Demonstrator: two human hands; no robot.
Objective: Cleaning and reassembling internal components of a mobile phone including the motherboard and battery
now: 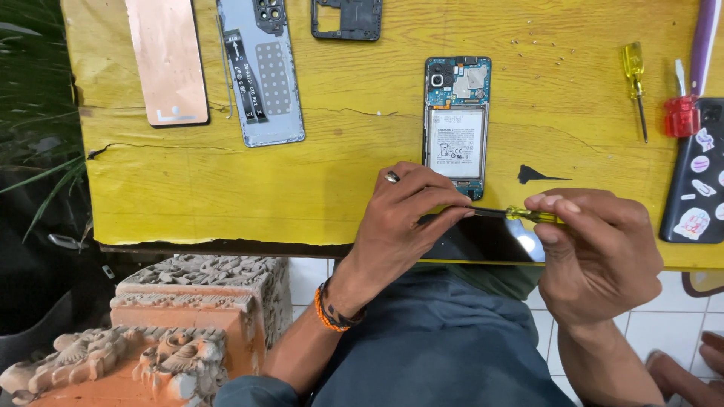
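- The right hand (pixel 599 252) gripped a small yellow-handled screwdriver (pixel 520 215), its shaft pointing left.
- The left hand (pixel 407 218) pinched the shaft's tip, fingers closed, above a dark phone (pixel 490 241) at the yellow table's (pixel 226 196) near edge.
- Holding the tip steady probably kept it from slipping.
- An opened phone (pixel 456 120) with its battery exposed lay just beyond; a second yellow screwdriver (pixel 635 83) lay well apart.

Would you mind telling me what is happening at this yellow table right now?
A person's right hand holds a small yellow-handled screwdriver, its tip at the left hand, whose fingers pinch it over a dark phone part. An opened phone with exposed battery lies just beyond on the yellow wooden table.
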